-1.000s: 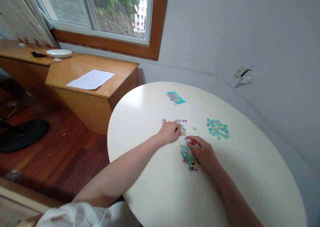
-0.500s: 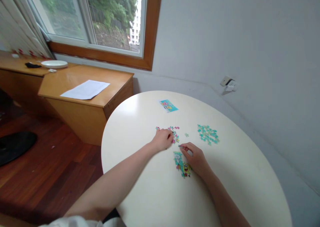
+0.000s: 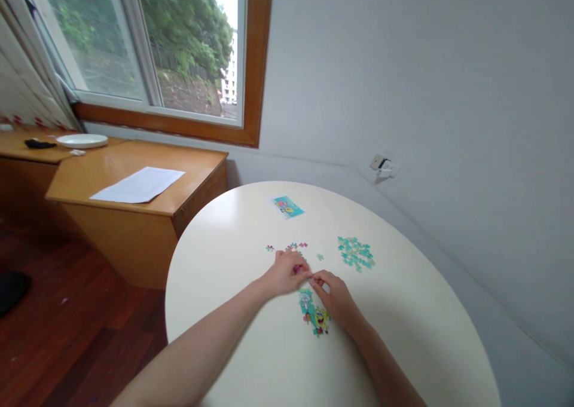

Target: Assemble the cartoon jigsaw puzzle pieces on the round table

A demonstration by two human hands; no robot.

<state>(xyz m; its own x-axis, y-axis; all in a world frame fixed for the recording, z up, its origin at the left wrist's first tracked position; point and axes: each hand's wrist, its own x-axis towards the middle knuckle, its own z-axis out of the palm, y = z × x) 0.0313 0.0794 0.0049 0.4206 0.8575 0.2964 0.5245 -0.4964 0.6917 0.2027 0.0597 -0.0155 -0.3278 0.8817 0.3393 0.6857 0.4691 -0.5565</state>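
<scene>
My left hand (image 3: 287,272) and my right hand (image 3: 335,296) meet at their fingertips over the table, both pinched closed on a small jigsaw piece that the fingers mostly hide. Just below the fingertips lies a partly joined jigsaw puzzle (image 3: 309,312), with a yellow cartoon face and a teal figure. Loose pink and mixed-colour jigsaw pieces (image 3: 293,247) lie beyond my left hand, which covers part of them. A single pale green piece (image 3: 320,256) lies beyond my right hand.
A group of teal jigsaw pieces (image 3: 356,253) lies at the right of the round white table (image 3: 251,347). The picture card (image 3: 288,207) is near its far edge. A wooden desk (image 3: 192,186) on the left bears paper sheets (image 3: 139,184) and a white plate (image 3: 83,140).
My left hand has left the loose pieces and come to my right hand's fingertips, which were apart from it before. The camera view has shifted a little to the right and up.
</scene>
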